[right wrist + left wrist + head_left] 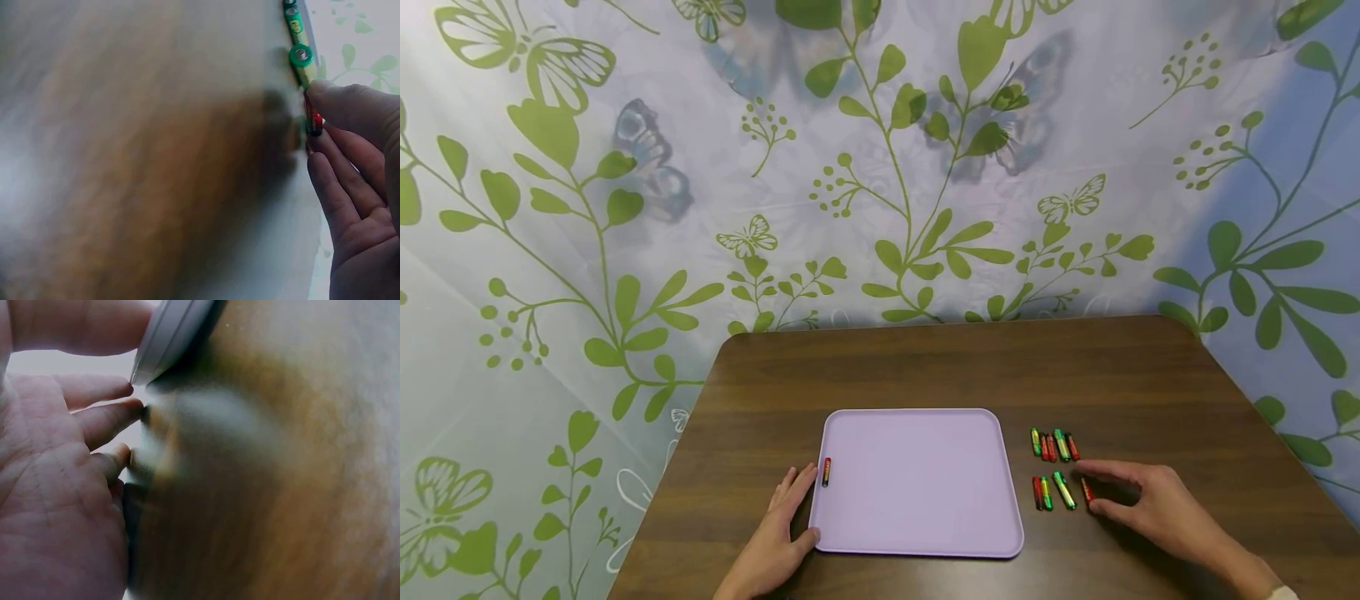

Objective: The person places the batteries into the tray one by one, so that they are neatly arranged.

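Note:
A lavender tray (pixel 917 483) lies on the brown table, with one red-and-black battery (pixel 826 472) near its left rim. My left hand (pixel 778 529) rests along that side; its fingers are extended and its thumb touches the rim near the front corner. The left wrist view shows the thumb at the tray edge (pixel 169 344). To the tray's right, my right hand (pixel 1157 504) holds a red battery (pixel 314 114) by its ends, between thumb and fingers, at the right end of the nearer row. Green batteries (pixel 302 57) sit close past the thumb in the right wrist view.
Several red and green batteries lie in two short rows right of the tray: a farther row with a green battery (pixel 1062 445) and a nearer one with another green battery (pixel 1063 491). A leaf-and-butterfly patterned cloth (pixel 850 250) hangs behind the wooden table (pixel 925 367).

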A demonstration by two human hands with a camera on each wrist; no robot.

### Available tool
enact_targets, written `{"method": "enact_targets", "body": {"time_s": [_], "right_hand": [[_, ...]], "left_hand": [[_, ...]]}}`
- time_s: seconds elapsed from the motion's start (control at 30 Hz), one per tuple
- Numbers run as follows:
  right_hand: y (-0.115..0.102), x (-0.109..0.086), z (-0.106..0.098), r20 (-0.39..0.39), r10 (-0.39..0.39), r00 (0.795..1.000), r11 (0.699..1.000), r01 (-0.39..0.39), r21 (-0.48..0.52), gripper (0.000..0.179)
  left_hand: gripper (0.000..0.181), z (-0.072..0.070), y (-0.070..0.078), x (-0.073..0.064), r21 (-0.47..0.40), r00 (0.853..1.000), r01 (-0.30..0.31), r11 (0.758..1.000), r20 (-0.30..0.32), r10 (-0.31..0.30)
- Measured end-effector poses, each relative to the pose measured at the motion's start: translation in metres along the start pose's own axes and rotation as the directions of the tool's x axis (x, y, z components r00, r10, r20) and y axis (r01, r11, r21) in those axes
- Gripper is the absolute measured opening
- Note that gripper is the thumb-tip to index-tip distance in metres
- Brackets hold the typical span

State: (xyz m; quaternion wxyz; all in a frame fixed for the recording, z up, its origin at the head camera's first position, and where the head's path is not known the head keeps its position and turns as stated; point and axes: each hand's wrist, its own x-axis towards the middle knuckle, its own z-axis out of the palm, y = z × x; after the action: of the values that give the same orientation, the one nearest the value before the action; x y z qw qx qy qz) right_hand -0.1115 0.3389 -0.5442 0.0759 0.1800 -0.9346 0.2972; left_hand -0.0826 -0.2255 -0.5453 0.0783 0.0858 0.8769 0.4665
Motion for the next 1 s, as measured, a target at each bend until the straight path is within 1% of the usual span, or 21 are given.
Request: {"method": "enact_targets", "body": {"time_s": [0.1,0.23,0.43,0.67,0.77,0.87,1.0], "right_hand": [[-0.003,0.002,-0.002,0.01,0.012,1.0,1.0,-0.012,0.016,0.053],[-0.011,0.008,-0.005,0.0,-0.013,1.0,0.998,0.013,0.056,0.052],[-0.026,0.023,-0.005,0.006,-0.013,1.0,0.998,0.012,0.056,0.051],[-0.042,0.043,0.009,-0.02,-0.124,0.992,0.984,0.126,0.124,0.051],[-0.048,0.054,0.016,-0.025,-0.147,0.989,0.981,0.149,0.127,0.049],[-0.056,0.064,0.023,-0.013,-0.169,0.986,0.975,0.169,0.142,0.048],[-0.067,0.077,0.03,0.0,-0.196,0.981,0.963,0.193,0.186,0.049]], "left_hand": [[0.089,0.0,0.0,0.0,-0.004,1.0,0.003,1.0,0.006,-0.003],[0.089,0.0,0.0,0.0,-0.011,1.0,0.006,1.0,0.012,-0.006],[0.088,0.0,0.001,0.0,-0.001,1.0,-0.003,1.0,0.003,0.003],[0.088,0.0,-0.001,0.001,0.015,1.0,0.001,1.0,0.001,-0.001],[0.087,0.0,-0.001,0.001,0.025,1.0,-0.01,1.0,-0.006,0.01],[0.086,0.0,-0.001,0.001,0.021,1.0,-0.024,0.999,-0.013,0.024],[0.086,0.0,-0.002,0.001,0.012,0.999,-0.027,1.0,-0.016,0.027]]}}
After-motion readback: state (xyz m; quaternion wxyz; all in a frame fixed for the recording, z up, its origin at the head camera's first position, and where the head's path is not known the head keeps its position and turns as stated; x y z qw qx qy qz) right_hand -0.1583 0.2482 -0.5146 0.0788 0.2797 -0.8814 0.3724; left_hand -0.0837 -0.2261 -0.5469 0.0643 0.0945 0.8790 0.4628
